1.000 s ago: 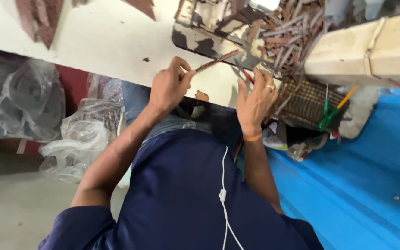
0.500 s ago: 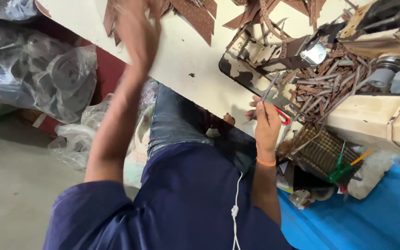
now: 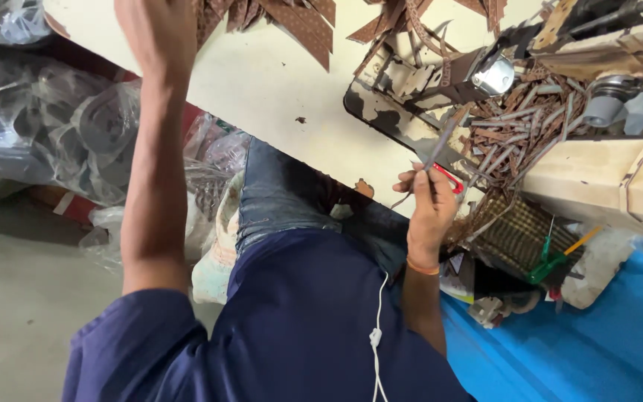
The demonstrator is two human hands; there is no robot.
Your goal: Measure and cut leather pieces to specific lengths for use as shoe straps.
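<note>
Clear plastic bags (image 3: pixel 46 126) bulge under the cream bench (image 3: pixel 277 82) on your left, with dark rolled stuff inside that is too blurred to tell. At the bench's right edge a woven basket (image 3: pixel 519 234) hangs, with green and orange handled tools (image 3: pixel 556 253) beside it. Your right hand (image 3: pixel 429 205) is closed around a thin brown strip (image 3: pixel 440 145) and small red-handled snips (image 3: pixel 452 179), just over the bench edge. Your left hand (image 3: pixel 150 30) reaches up to the brown cut pieces (image 3: pixel 292 18); you cannot tell its grip, since the frame cuts it off. More strips (image 3: pixel 522 126) lie heaped near the sewing machine (image 3: pixel 597 30).
</note>
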